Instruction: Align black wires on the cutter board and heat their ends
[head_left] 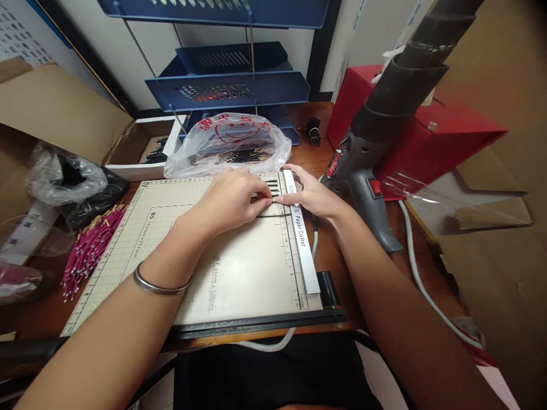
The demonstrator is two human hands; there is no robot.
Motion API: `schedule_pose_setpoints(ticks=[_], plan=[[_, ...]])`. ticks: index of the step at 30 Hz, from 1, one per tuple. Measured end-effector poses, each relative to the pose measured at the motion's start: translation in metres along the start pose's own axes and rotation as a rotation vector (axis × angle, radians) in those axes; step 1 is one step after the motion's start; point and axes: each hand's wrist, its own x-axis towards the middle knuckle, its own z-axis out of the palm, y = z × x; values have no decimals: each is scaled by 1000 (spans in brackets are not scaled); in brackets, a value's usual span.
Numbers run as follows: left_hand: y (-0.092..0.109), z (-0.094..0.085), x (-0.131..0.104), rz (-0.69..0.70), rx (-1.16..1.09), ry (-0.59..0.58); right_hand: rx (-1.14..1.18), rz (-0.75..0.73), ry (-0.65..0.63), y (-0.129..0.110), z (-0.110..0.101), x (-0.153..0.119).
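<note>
A cream, grid-marked paper cutter board (239, 273) lies in front of me, a white strip (304, 239) lettered "Paper Cutter" along its right side. My left hand (235, 196) reaches over the board, thumb and fingers pinched near the strip. A short black wire (274, 199) shows at its fingertips, partly hidden. My right hand (314, 195) is at the strip's far end, its index finger and thumb apart; the thumb tip touches around the same wire. Several short black pieces (272, 183) lie in a row just beyond the fingertips. One longer black wire (276, 216) lies nearer me.
A plastic bag (179, 162) of black wires sits behind the board. Magenta wires (92, 247) lie to the left, near an open carton (68, 108). A heat gun (371, 188) and red box (461, 125) stand right. Blue shelves (226, 91) rise behind.
</note>
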Motion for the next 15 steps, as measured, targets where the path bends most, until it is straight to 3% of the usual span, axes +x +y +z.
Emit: schedule_pose_setpoints(ticks=[7,15], plan=[[-8,1,-1,84,-87,16,15,6,-9,2,0,0],[-8,-1,-3,68,-89,10,11,3,-10,2,-1,0]])
